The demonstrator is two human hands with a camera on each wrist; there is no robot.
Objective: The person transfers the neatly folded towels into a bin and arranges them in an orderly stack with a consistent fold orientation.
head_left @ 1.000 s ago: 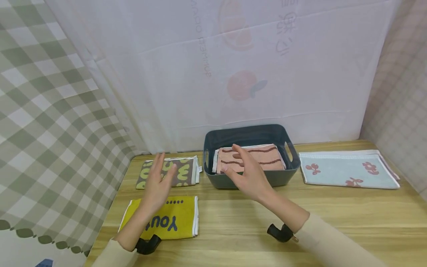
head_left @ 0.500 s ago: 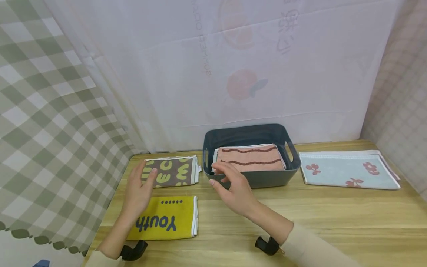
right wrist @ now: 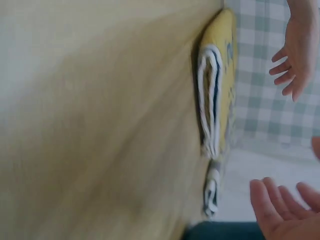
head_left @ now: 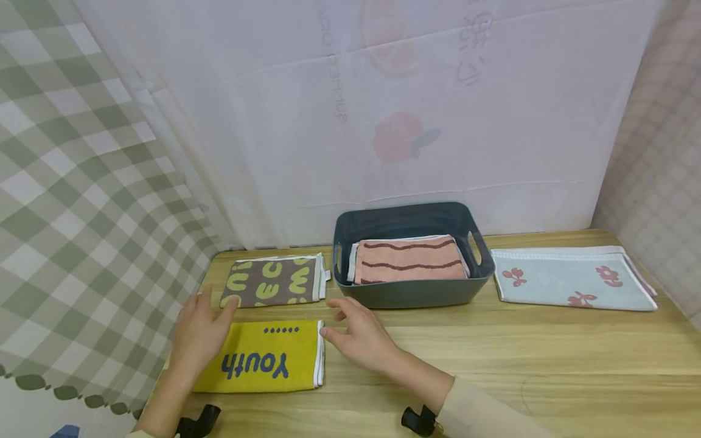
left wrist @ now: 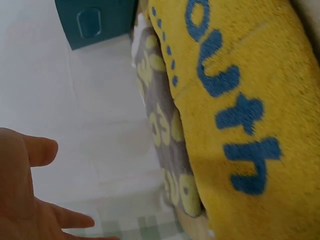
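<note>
A folded yellow towel (head_left: 257,359) with blue "Youth" lettering lies at the front left of the wooden table. Over its left end is my left hand (head_left: 197,334), fingers extended and thumb apart, holding nothing. My right hand (head_left: 364,337) hovers just beyond the towel's right folded edge, fingers slightly bent and nothing in them. In the right wrist view the layered white edge of the yellow towel (right wrist: 212,100) faces my right fingers (right wrist: 272,200). Behind it lies a folded brown towel (head_left: 274,283) with yellow-green letters.
A dark teal basket (head_left: 416,295) at the back centre contains a folded pink towel (head_left: 411,261) with wavy brown stripes. To its right lies a folded light blue towel (head_left: 569,280) with pink flowers. A white curtain (head_left: 306,152) hangs behind, and green checked cloth (head_left: 87,182) borders the left.
Both hands have come down and left from near the basket and brown towel to either end of the yellow towel. The towels and basket stay in place.
</note>
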